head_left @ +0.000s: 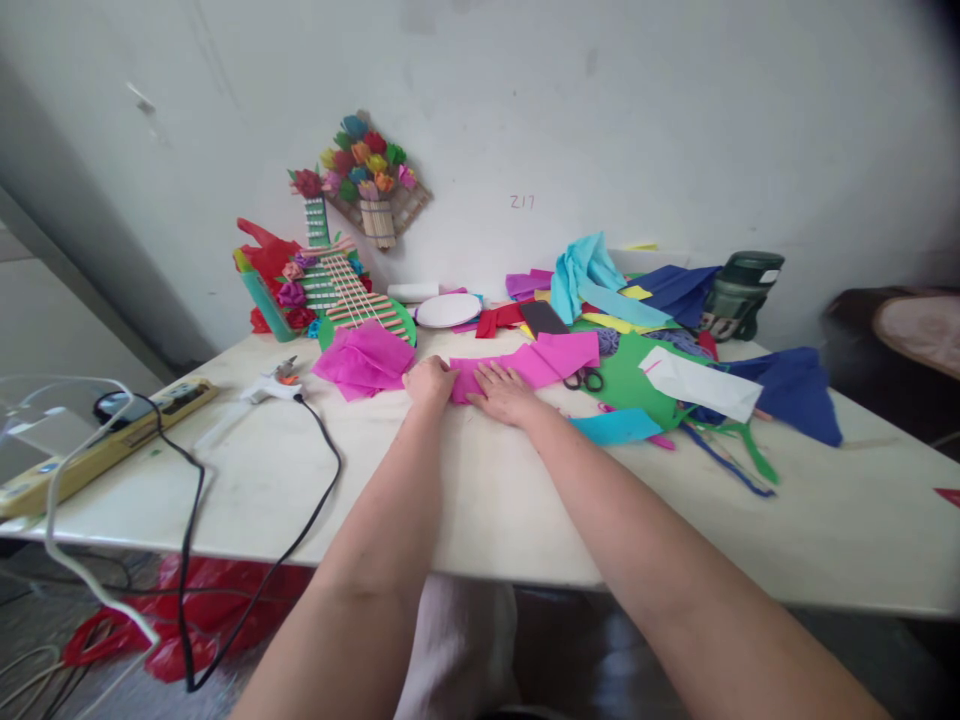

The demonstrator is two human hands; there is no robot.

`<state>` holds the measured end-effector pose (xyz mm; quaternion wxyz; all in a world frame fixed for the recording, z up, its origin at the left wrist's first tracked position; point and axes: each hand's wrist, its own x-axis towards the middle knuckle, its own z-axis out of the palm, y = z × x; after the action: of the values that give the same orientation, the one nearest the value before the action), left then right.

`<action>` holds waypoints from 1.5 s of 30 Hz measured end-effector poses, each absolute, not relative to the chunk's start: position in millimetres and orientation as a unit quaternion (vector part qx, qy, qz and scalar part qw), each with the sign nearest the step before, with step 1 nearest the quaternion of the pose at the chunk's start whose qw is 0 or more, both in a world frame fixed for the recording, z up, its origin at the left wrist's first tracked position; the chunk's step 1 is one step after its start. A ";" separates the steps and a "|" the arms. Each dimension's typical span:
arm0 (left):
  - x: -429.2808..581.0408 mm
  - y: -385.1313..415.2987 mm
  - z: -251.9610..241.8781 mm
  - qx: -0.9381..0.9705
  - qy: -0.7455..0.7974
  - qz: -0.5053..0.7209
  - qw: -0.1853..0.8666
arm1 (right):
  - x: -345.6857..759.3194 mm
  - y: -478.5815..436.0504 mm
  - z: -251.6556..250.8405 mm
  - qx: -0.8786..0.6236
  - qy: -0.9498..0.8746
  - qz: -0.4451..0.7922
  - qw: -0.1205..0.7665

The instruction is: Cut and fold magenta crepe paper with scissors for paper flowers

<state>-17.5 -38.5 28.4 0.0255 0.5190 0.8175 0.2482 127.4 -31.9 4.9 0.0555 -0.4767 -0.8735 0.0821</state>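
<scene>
A strip of magenta crepe paper [546,362] lies across the middle of the table, its right part reaching toward black-handled scissors [583,379]. At the strip's left end, my left hand [430,381] is closed, with the thumb and curled fingers gripping the paper's edge. My right hand [508,394] rests on the strip with fingers stretched out and flat, pressing it to the table. Just left of my left hand sits a loosely crumpled magenta sheet [364,360]. What lies under my palms is hidden.
A white glue gun [274,386] with a black cord lies left, near a yellow power strip [112,440]. Behind stand a flower-decorated stick guitar [337,285] and a white disc [448,311]. Coloured paper, a phone [544,318] and a dark green bottle [742,295] occupy the right.
</scene>
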 end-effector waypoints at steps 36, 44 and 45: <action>-46.8 -37.8 20.0 0.640 0.742 0.190 0.066 | 125.6 -34.9 9.3 -0.491 -0.865 0.102 0.029; -50.6 -35.2 18.9 0.641 0.748 0.134 0.106 | 124.9 -33.8 8.8 -0.494 -0.864 0.098 0.025; -50.9 -35.2 18.2 0.642 0.748 0.130 0.103 | 124.9 -33.3 8.3 -0.494 -0.864 0.097 0.026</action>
<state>-50.9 -35.2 18.2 0.1026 0.6424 0.7483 0.1300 124.9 -33.3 8.3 0.0259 -0.4937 -0.8639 0.0967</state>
